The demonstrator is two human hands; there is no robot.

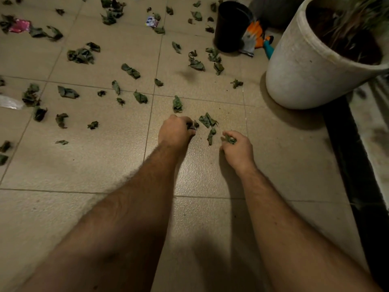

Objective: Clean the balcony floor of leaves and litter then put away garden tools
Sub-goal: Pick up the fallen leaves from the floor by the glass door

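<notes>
You are gathering leaves with both fists full.
Your left hand (175,131) and right hand (236,147) are clenching crumpled leaves; overfilling risks dropping them.

Dim beige tiled floor (88,165), dark ledge (345,144) along the right.

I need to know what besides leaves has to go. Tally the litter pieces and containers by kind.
Pink wrapper: 1
White printed wrapper: 1
Clear plastic piece: 1
Black pot: 1
White planter: 1
Total: 5
</notes>
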